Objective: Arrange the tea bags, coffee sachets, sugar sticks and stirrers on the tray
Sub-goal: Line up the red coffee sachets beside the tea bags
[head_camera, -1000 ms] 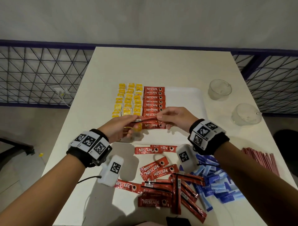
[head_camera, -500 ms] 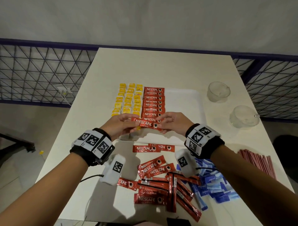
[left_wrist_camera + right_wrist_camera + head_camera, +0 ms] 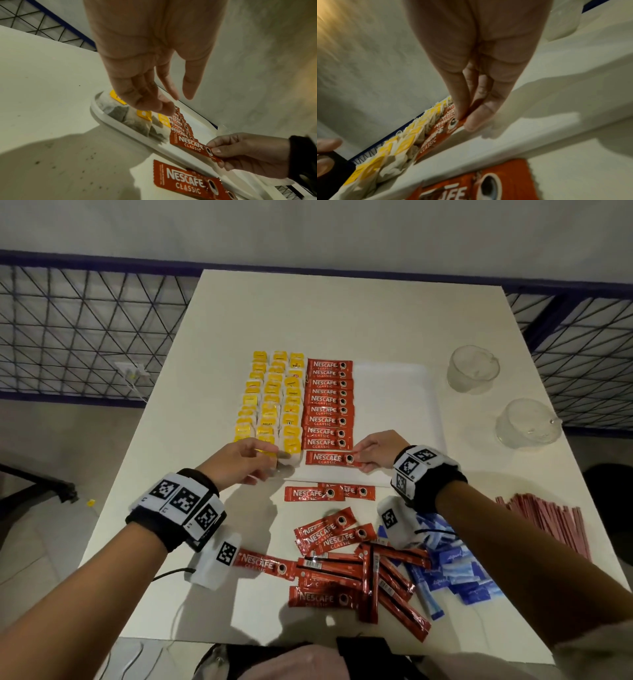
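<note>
Nearest the person: loose heap of red foil Nescafé coffee sachets [image 3: 346, 563] on the white table [image 3: 342, 313], blue paper sugar sticks [image 3: 455, 570] just right of it, bundle of thin pinkish-red stirrers [image 3: 548, 518] at the right edge; none of these are on the tray yet. Two more sachets lie just short of the tray's near rim. Right hand [image 3: 375, 450] pinches the right end of one red coffee sachet [image 3: 330, 458] between thumb and fingertips, laying it flat at the near end of the red sachet column [image 3: 329, 402], parallel to the rest; end grip probably lets it square the strip against its neighbour. Left hand [image 3: 239, 460] hovers over the near-left tray corner, fingers loosely extended, holding nothing, likely freed after steadying the strip. On the white rectangular plastic tray [image 3: 394, 392]: three columns of yellow-tagged tea bags [image 3: 274, 398] on the left, coffee column touching them, right half bare, presumably reserved for sugar and stirrers. Beyond, right: two clear glass cups [image 3: 472, 369], off the tray.
</note>
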A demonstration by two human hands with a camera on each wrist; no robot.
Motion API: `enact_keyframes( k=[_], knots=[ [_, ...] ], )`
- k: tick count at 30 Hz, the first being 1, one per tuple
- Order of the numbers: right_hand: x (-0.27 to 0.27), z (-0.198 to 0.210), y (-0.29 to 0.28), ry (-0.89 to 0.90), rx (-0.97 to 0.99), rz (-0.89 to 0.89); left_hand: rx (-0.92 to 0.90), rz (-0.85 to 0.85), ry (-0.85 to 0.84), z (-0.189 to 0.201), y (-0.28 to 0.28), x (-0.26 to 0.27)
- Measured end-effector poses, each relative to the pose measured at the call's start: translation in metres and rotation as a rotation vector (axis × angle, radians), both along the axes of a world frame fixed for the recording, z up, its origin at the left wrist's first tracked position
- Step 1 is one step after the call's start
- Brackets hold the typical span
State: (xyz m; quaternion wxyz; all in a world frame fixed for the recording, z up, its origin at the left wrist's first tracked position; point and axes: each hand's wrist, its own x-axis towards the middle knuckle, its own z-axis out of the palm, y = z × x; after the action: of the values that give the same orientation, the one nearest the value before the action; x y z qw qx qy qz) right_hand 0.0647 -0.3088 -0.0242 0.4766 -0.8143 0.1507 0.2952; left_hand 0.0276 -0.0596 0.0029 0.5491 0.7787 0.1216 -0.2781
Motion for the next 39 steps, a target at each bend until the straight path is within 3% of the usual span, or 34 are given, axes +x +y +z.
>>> enact_keyframes(
  k=[14, 22, 27, 34, 37, 39],
  knots=[
    [0.012, 0.005, 0.021, -0.007, -0.177, -0.049, 0.009, -0.086, 0.047, -0.007, 0.007, 0.002],
    [0.009, 0.007, 0.012, 0.008, -0.085, -0.036, 0.059, -0.227, 0.023, -0.012, -0.001, 0.009],
    [0.008, 0.003, 0.01, -0.001, -0.172, 0.012, 0.049, -0.266, 0.038, -0.014, -0.009, 0.008],
    [0.007, 0.004, 0.011, -0.045, -0.214, 0.03, 0.146, -0.406, -0.091, -0.015, -0.016, 0.001],
    [-0.004, 0.015, 0.013, -0.126, -0.237, 0.171, 0.26, -0.562, -0.195, -0.022, -0.021, -0.007],
    [-0.017, 0.02, 0.016, -0.162, -0.281, 0.365, 0.328, -0.695, -0.247, -0.031, -0.025, -0.012]
  ],
)
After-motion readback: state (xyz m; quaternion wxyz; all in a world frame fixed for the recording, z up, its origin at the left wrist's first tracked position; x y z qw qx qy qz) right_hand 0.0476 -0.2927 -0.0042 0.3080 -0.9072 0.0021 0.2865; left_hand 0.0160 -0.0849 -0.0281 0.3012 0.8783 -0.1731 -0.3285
